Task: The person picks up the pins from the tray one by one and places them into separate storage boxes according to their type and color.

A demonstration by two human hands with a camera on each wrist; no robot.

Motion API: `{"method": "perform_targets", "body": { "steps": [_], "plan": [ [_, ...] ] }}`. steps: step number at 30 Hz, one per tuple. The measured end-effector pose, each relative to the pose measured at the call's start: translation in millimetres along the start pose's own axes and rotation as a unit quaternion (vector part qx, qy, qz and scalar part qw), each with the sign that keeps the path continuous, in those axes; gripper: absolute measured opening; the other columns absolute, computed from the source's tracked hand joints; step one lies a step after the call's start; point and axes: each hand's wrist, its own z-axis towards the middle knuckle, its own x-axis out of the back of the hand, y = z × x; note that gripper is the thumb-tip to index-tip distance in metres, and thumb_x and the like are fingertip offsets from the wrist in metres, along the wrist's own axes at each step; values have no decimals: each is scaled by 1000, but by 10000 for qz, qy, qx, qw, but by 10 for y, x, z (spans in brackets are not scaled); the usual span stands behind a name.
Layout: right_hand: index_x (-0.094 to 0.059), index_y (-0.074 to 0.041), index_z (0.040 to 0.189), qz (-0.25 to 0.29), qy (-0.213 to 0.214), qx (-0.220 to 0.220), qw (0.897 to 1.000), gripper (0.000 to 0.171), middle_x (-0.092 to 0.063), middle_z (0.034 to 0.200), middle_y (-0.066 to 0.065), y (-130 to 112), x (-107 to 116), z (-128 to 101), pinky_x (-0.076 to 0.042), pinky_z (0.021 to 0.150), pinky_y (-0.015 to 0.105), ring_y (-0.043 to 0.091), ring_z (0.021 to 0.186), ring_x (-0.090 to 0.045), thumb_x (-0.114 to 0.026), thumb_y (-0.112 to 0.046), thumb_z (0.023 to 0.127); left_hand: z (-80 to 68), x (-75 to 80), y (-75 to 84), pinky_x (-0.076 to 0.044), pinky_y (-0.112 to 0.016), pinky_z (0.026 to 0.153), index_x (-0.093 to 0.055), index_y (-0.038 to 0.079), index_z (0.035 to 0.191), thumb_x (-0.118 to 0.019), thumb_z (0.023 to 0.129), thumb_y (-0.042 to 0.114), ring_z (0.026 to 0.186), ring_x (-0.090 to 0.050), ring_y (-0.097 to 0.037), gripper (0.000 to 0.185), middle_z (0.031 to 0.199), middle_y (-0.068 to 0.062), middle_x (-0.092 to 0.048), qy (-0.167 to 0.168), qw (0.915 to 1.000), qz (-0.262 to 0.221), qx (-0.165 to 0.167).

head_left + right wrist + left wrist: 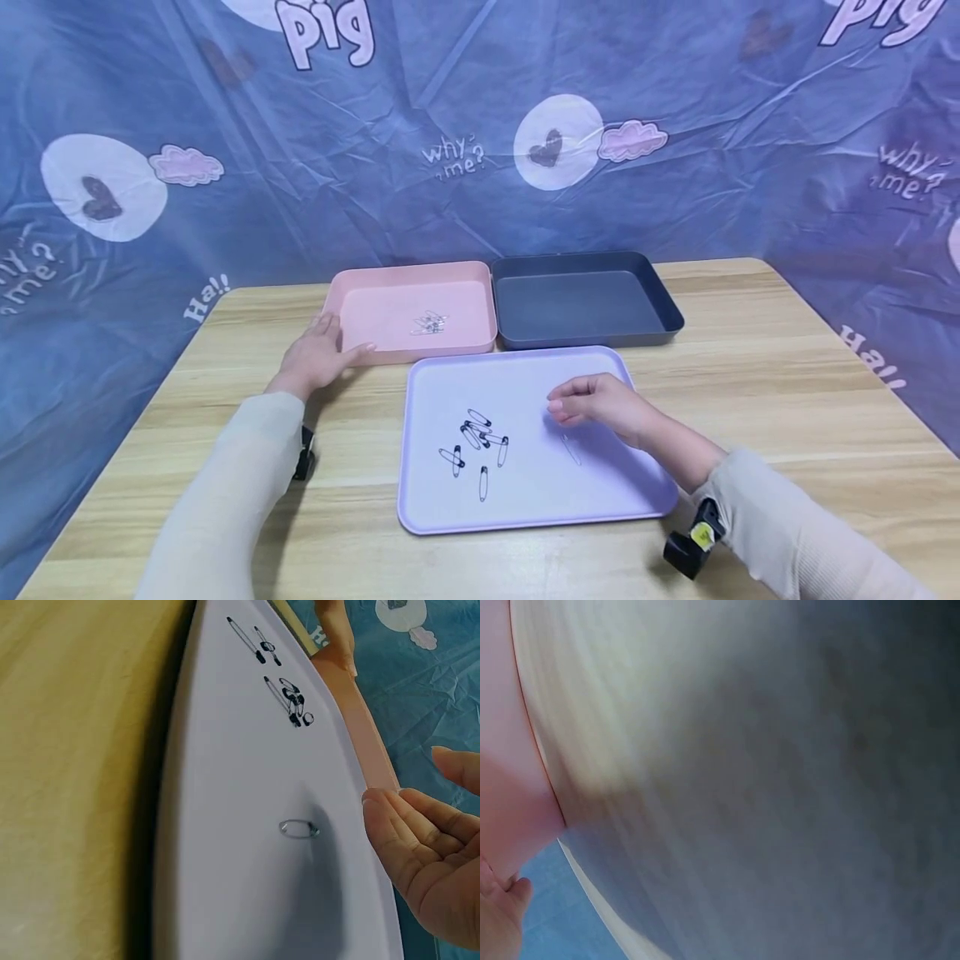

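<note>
Light wooden table [750,392], grain running left to right, blue printed cloth behind and around it. Directly on it: lilac tray [600,500] near front centre. Behind lilac tray to the left, pink tray [480,283], front edge just beside lilac tray's back edge. Behind lilac tray to the right, dark grey tray [585,312], side by side with pink tray, walls touching or nearly so. Left of lilac tray, left hand [318,358] resting on bare wood against pink tray's front left corner. Bare wood right of lilac tray and along the near edge.
</note>
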Motion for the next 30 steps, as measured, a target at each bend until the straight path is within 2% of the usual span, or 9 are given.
{"method": "perform_targets", "body": {
  "steps": [9,19,21,25,30],
  "plan": [
    [-53,15,100,-334,159,-224,9991,33,-62,88,15,86,38,-133,-48,73,31,23,78,-60,-60,-10,79,7,-11,-13,-8,-47,101,-10,-14,131,-27,79,67,126,-3,-40,98,137,-30,-7,-43,10000,-12,13],
    [-59,9,91,-1203,328,-180,9920,23,-59,75,3,160,-41,-170,-47,58,25,12,64,-53,-62,-9,76,3,11,-13,-7,-47,102,-9,-14,132,-27,79,68,126,-2,-40,99,137,-29,-6,-93,9999,-90,97],
    [-60,6,87,-1571,433,-116,9866,20,-58,71,1,181,-61,-172,-45,55,24,11,62,-52,-63,-9,75,1,14,-8,-7,-47,102,-8,-14,132,-28,79,67,126,-2,-39,99,137,-29,-5,-109,9998,-100,117],
    [-61,-2,76,-2351,720,5,9693,10,-53,62,-3,226,-106,-180,-40,50,21,9,57,-47,-66,-8,71,-3,20,2,-7,-47,101,-7,-14,132,-27,79,68,126,-1,-39,99,138,-29,-3,-156,9997,-100,130],
    [-56,-7,69,-3106,936,297,9455,10,-49,58,-4,245,-162,-194,-37,49,21,8,54,-43,-67,-6,68,-1,16,9,-6,-47,101,-5,-13,132,-25,78,69,125,0,-39,100,138,-29,-2,-183,9997,-58,118]
  ]
}}
